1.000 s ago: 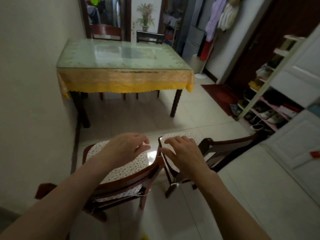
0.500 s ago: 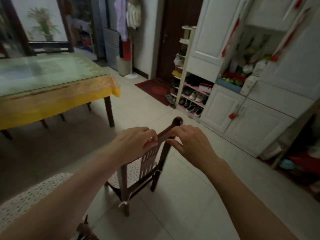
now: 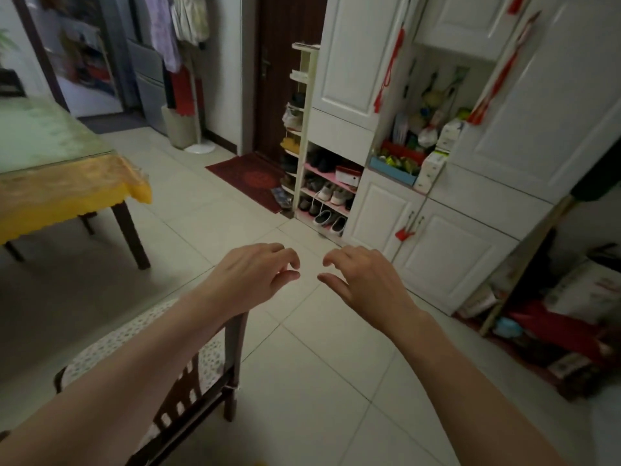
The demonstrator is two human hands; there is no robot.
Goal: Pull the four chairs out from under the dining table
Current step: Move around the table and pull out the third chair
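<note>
The dining table with a glass top and yellow cloth stands at the left. A dark wooden chair with a spotted seat cushion stands on the floor below my left forearm, well away from the table. My left hand and my right hand hover side by side above the bare floor, fingers curled and apart, holding nothing. Both hands are past the chair's back and touch nothing. Legs of another chair show under the table's far side.
A white cabinet and a shoe rack line the right wall. A red doormat lies before the dark door. Bags and boxes and a leaning broom crowd the right corner. Pale tiled floor lies under my hands.
Both hands have let go of the chair's back rail and now hover empty. The view has turned further right, so the chair sits lower left and the table has slid left.
</note>
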